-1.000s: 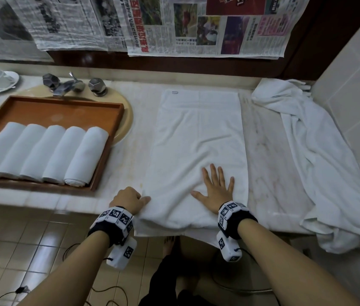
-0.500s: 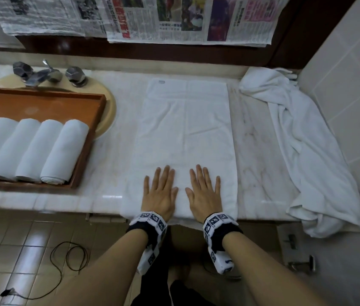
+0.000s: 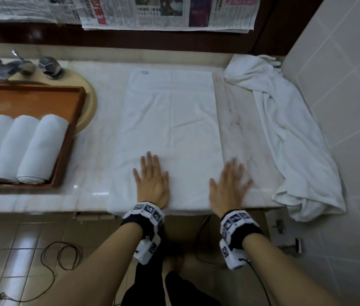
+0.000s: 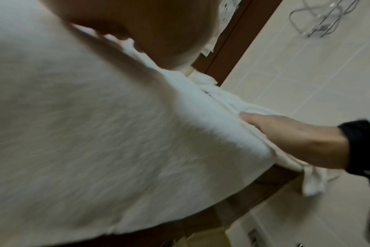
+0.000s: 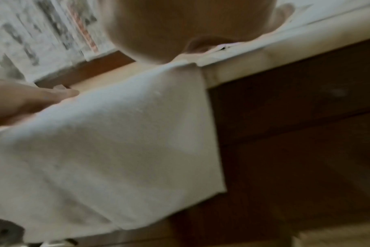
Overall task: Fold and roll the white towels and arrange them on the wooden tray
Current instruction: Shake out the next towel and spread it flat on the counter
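- The step in hand looks like smoothing the flat towel (image 3: 172,133) before the fold. Flat palms with even pressure, swept from its middle out to its edges, would press out the creases across its centre.
- The left hand (image 3: 152,180) lies flat on the near end of the flat towel, fingers straight and a little spread, gripping nothing.
- The right hand (image 3: 230,184) is blurred at the flat towel's right edge, fingers straight and apart, holding nothing. The far fingers seem to lie over the marble counter (image 3: 238,138) just beside that edge.
- The flat towel runs away from both hands toward the wall, and its near end hangs over the counter front below the wrists.
- Left of the flat towel, well apart from it, stands the wooden tray (image 3: 68,138) with rolled towels (image 3: 39,149) side by side.
- Right of the flat towel lies a crumpled towel (image 3: 289,133), unfolded.
- Keeping the flat towel's long edges straight now should give an even roll.
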Demonstrator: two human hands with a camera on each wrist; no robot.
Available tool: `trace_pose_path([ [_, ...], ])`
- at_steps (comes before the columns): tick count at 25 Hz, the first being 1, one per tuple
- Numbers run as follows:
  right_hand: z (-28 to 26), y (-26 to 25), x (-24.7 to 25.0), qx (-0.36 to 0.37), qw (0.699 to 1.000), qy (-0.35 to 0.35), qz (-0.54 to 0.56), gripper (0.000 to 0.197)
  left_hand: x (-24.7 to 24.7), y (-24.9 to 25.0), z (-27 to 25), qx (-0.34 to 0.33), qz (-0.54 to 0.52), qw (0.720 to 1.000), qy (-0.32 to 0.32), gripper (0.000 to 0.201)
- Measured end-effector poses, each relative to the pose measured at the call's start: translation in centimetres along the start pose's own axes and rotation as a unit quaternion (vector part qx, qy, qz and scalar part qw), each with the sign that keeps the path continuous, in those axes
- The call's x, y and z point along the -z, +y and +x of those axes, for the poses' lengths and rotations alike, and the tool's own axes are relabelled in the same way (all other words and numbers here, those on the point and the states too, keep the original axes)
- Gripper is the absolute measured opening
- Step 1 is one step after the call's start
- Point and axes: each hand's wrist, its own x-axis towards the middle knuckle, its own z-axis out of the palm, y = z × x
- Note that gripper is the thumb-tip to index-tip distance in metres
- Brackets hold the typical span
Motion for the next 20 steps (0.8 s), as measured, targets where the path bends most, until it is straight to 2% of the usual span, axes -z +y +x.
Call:
trace_pose_path([
  [2, 0.3, -3.8, -0.3, 0.176, 0.983, -0.045, -0.001, 0.063, 0.1, 2.3, 0.5, -0.069, -0.045, 0.996, -0.04, 0.062],
  [3, 0.5, -4.6, -0.5, 0.23, 0.97, -0.077, -0.006, 0.061, 0.1, 2.2, 0.6, -0.089, -0.036, 0.993, -0.061, 0.059],
  [4, 0.9, -4.4, -0.7, 0.237, 0.967, -0.094, -0.021, 0.062, 0.3, 1.0, 0.6, -0.083, -0.007, 0.994, -0.067, 0.059],
  [5, 1.5, -3.3, -0.7, 0.201, 0.975, -0.086, -0.029, 0.064, 0.5, -0.9, 0.8, -0.051, 0.027, 0.997, -0.05, 0.06],
  [6, 2.1, -1.8, -0.7, 0.124, 0.989, -0.076, -0.034, 0.066, 0.8, -3.2, 0.8, 0.01, 0.044, 0.999, -0.026, 0.063],
  [7, 3.0, -0.8, -0.2, 0.026, 0.996, -0.076, -0.032, 0.066, 1.7, -5.0, 1.2, 0.101, 0.04, 0.994, 0.006, 0.066],
  [8, 3.7, -0.6, 0.6, -0.057, 0.995, -0.08, -0.024, 0.067, 2.8, -5.8, 1.5, 0.184, 0.026, 0.982, 0.026, 0.069],
  [9, 4.1, -1.3, 1.4, -0.091, 0.992, -0.085, -0.01, 0.069, 3.3, -5.5, 1.9, 0.218, 0.001, 0.976, 0.02, 0.069],
  [10, 4.4, -3.2, 1.9, -0.058, 0.995, -0.078, 0.005, 0.068, 3.4, -4.1, 2.5, 0.183, -0.016, 0.983, 0.012, 0.068],
  [11, 4.4, -5.3, 1.9, 0.032, 0.996, -0.084, 0.012, 0.066, 2.9, -2.2, 3.0, 0.103, -0.022, 0.994, -0.01, 0.065],
  [12, 4.4, -7.2, 1.6, 0.131, 0.986, -0.099, 0.01, 0.063, 2.1, -0.7, 3.4, 0.015, -0.012, 0.999, -0.038, 0.062],
  [13, 4.3, -8.0, 1.2, 0.198, 0.972, -0.124, 0.008, 0.061, 1.8, 0.0, 3.6, -0.044, -0.01, 0.997, -0.068, 0.06],
  [14, 4.7, -7.6, 1.1, 0.217, 0.967, -0.138, 0.005, 0.06, 1.9, -0.6, 4.0, -0.057, -0.001, 0.996, -0.074, 0.059],
  [15, 5.7, -6.5, 1.2, 0.184, 0.973, -0.143, -0.002, 0.061, 2.2, -2.2, 4.9, -0.02, 0.009, 0.998, -0.061, 0.059],
  [17, 7.5, -4.8, 1.9, 0.023, 0.991, -0.132, -0.026, 0.064, 3.8, -4.7, 6.0, 0.147, 0.021, 0.989, -0.014, 0.062],
  [18, 7.9, -5.1, 2.4, -0.028, 0.99, -0.135, -0.035, 0.066, 4.5, -4.6, 6.4, 0.193, 0.005, 0.981, -0.021, 0.063],
  [19, 7.7, -6.4, 2.7, -0.022, 0.99, -0.135, -0.023, 0.066, 4.7, -3.2, 6.8, 0.172, -0.03, 0.984, -0.038, 0.063],
  [20, 7.7, -8.1, 2.4, 0.038, 0.991, -0.13, -0.011, 0.065, 4.4, -1.1, 7.3, 0.103, -0.057, 0.991, -0.058, 0.062],
])
